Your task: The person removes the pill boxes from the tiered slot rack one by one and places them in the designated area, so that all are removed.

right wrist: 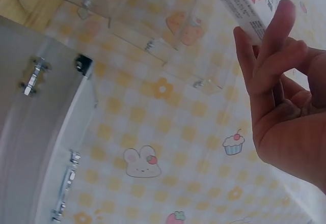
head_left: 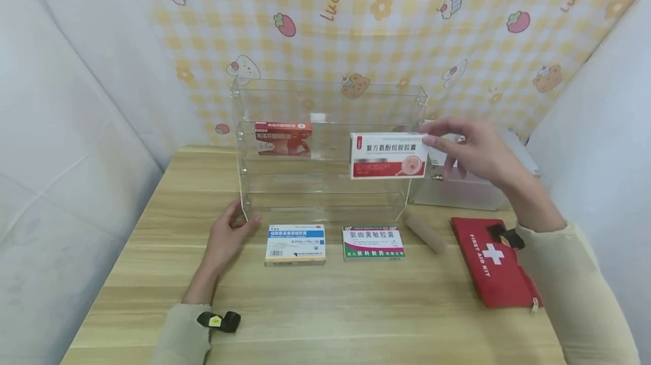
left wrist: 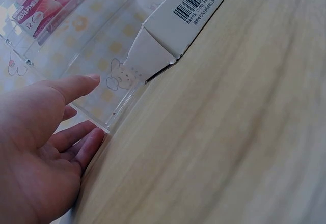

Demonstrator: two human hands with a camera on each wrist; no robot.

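My right hand (head_left: 470, 147) pinches a white and red medicine box (head_left: 389, 156) by its right end, held up at the right side of a clear acrylic tiered rack (head_left: 325, 184). In the right wrist view, that box (right wrist: 244, 5) shows its printed edge between thumb and fingers. My left hand (head_left: 231, 235) is at the rack's lower left corner, thumb in front and fingers around its side edge. A red medicine box (head_left: 283, 140) stands on an upper tier at the left. Before the rack lie a blue and white medicine box (head_left: 295, 244) and a green, white and magenta one (head_left: 373, 243).
A silver metal case (head_left: 458, 190) stands behind the right arm. On the wooden table (head_left: 356, 308) lie a tan roll (head_left: 425, 233) and a red first aid pouch (head_left: 495, 263). A patterned curtain (head_left: 381, 43) hangs behind the rack.
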